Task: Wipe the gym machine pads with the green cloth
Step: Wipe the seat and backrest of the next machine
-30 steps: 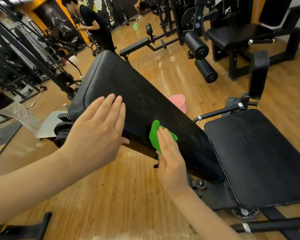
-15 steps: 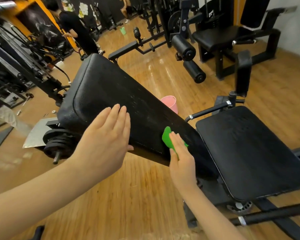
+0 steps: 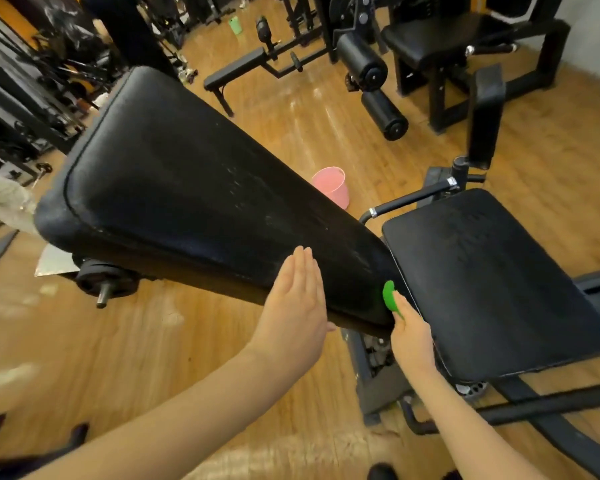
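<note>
At the low end of the back pad [image 3: 194,188], right by the gap to the seat pad [image 3: 492,282], your right hand [image 3: 411,336] presses the cloth [image 3: 390,295] against the pad's side edge. Fingers lie over the cloth, fairly straight; how they hold it, can't tell, most of it is hidden under them. Only a small green curl shows above the fingertips. Cloth sits at the bottom corner, just beside the seat pad's near-left corner, not on it.

Your left hand [image 3: 297,306] is flat, fingers straight and together, palm against the same side edge, a bit up the pad from the right hand. It holds nothing.

The back pad slopes up and away to the left; its wide top end is rounded and well apart from both hands. Its face shows pale streaks mid-length. The seat pad is level, its front and right edges free.

Floor [image 3: 153,341] under the near edge is open wood. A pink bucket [image 3: 331,187] stands past the far edge, partly hidden by the pad. A weight plate [image 3: 101,280] sits below the pad's top end.
</note>
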The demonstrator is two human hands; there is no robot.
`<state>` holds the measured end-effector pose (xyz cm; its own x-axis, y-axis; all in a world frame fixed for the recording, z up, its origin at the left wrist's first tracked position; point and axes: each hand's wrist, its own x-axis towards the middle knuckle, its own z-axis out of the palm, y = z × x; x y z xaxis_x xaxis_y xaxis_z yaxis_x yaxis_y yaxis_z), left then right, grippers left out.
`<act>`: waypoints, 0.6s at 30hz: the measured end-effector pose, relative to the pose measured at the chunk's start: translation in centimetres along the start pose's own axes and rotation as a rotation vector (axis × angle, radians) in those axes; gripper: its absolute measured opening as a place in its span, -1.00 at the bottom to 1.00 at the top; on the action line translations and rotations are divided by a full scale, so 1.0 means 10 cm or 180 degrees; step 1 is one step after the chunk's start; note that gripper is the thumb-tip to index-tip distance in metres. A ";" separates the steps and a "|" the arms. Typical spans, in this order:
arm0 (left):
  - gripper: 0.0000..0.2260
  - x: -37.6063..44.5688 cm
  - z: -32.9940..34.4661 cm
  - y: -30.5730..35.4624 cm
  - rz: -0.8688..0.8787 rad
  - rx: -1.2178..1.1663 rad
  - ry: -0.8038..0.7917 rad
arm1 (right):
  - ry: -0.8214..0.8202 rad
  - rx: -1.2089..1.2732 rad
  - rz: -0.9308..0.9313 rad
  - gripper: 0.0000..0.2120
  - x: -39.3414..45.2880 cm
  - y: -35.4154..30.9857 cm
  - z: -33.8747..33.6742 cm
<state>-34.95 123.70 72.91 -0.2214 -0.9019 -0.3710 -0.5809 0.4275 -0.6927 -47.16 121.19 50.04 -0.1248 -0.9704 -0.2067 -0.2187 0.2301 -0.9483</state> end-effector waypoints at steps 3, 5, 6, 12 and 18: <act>-0.31 0.06 0.00 0.13 -0.0280 -0.0167 -0.0077 | -0.0076 0.0042 -0.0015 -0.61 0.09 -0.10 -0.11; -0.27 0.07 -0.01 0.18 -0.0454 -0.0246 -0.0114 | -0.0104 0.0147 -0.0535 -0.57 0.00 -0.42 -0.06; -0.25 0.08 -0.02 0.21 -0.0540 -0.0266 -0.0134 | -0.0179 0.0180 -0.0878 -0.53 -0.07 -0.57 -0.01; -0.17 0.12 -0.06 0.35 -0.0857 -0.0426 -0.0303 | -0.0527 0.0165 -0.1343 -0.44 -0.05 -0.27 0.06; -0.17 0.18 -0.05 0.42 -0.0893 -0.0537 -0.0376 | -0.0502 0.0042 -0.0213 -0.50 0.26 0.43 -0.16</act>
<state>-38.21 123.90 69.63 0.0516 -0.9652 -0.2564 -0.7297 0.1388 -0.6695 -49.99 119.74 45.79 0.0432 -0.9832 -0.1772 -0.2087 0.1645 -0.9640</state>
